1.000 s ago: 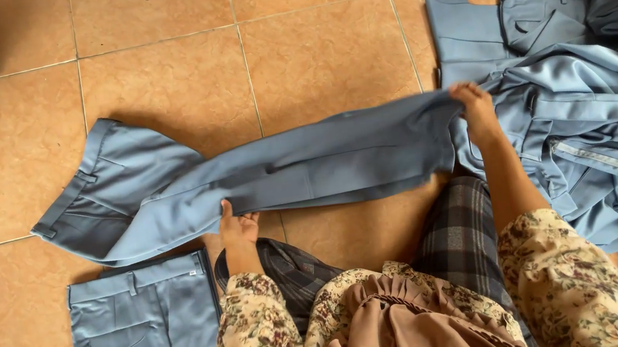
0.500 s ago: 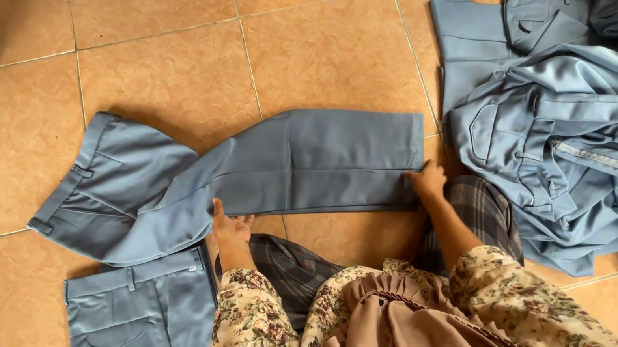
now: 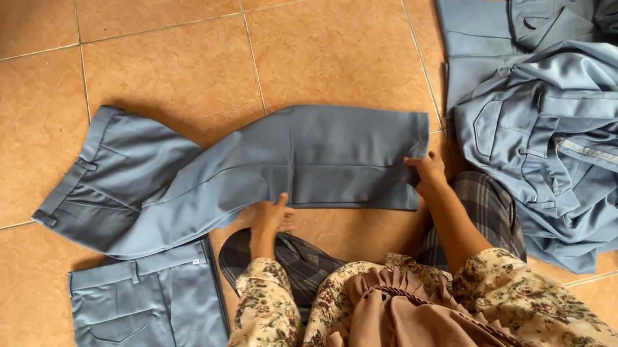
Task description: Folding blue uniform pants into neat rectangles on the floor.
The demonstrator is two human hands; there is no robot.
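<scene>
Both the left hand [image 3: 269, 217] and the right hand [image 3: 428, 171] rest with released fingers on the near edge of blue trousers [image 3: 245, 172] lying folded on the tiled floor [image 3: 167, 65], a heap of blue garments [image 3: 571, 107] just right of the right fingers.

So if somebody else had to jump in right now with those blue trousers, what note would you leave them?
Left hand: flat on the near edge of the blue trousers, holding nothing.
Right hand: fingers on the folded leg end, at the right edge.
Trousers lie across the tiled floor, waistband at the left, legs doubled back once.
Done: one folded pair lies flat at the near left.
Left: this pair is only half folded, and a heap of blue garments at the right is unfolded.
</scene>
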